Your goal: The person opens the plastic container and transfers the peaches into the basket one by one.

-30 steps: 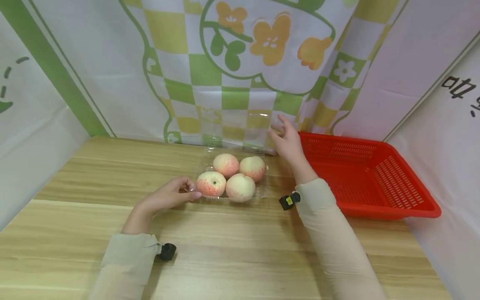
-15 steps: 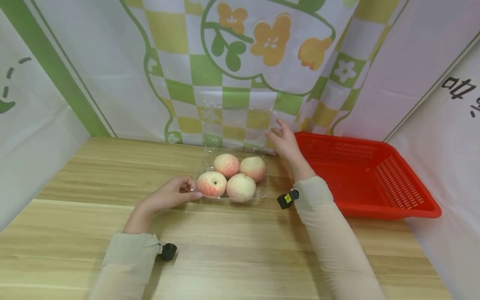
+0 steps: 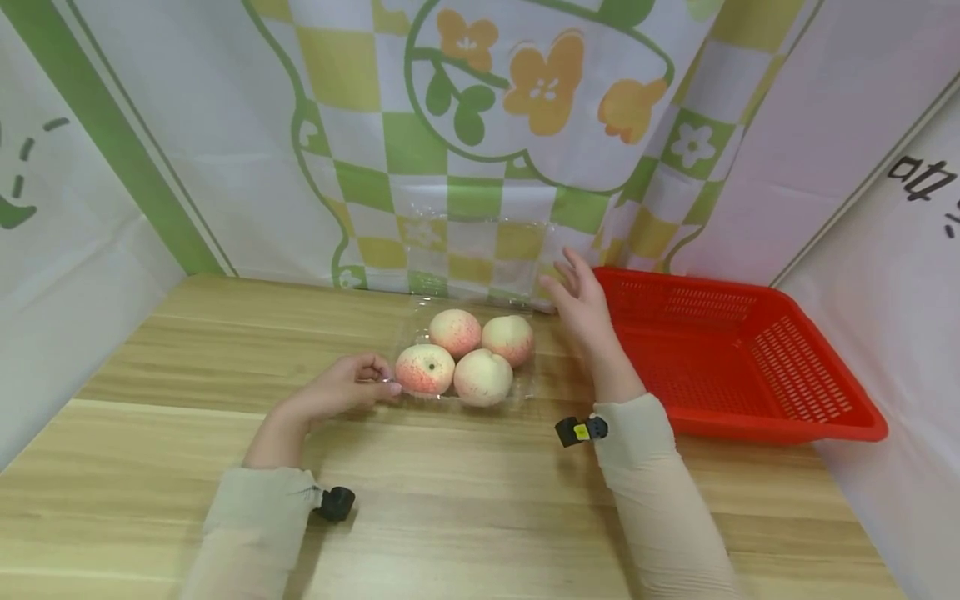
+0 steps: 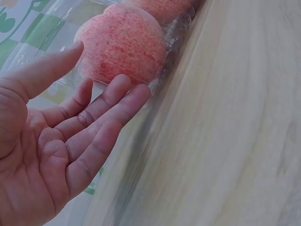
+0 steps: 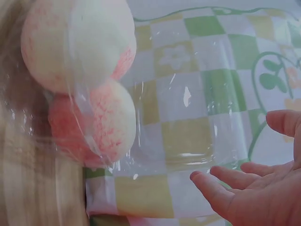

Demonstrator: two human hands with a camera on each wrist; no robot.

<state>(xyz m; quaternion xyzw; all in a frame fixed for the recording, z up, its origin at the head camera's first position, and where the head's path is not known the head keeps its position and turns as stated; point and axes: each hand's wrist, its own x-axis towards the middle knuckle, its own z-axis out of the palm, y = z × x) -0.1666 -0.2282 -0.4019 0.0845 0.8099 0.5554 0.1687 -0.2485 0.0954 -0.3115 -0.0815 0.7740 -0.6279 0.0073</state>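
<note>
Several peaches [image 3: 455,332] with pink speckles sit in a clear plastic clamshell box [image 3: 525,383] on the table. Its transparent lid [image 3: 480,250] stands raised at the back, against the curtain. My left hand [image 3: 341,388] is at the box's front left corner. In the left wrist view, the fingertips [image 4: 141,94] meet the box's side below a peach [image 4: 122,44], and the thumb is spread apart. Beside the lid's right edge is my right hand [image 3: 585,308]. In the right wrist view its fingers are spread and loosely bent, holding nothing, with the lid [image 5: 188,117] beyond them.
A red perforated plastic basket [image 3: 750,433] stands to the right, close beside the right forearm. The wooden table [image 3: 450,517] ends at the back against a patterned curtain [image 3: 360,75]. White fabric [image 3: 900,317] hangs at the sides.
My right hand has drawn slightly away from the lid, down and right, and its fingers have spread. The left hand has stayed at the box corner. The lid remains raised.
</note>
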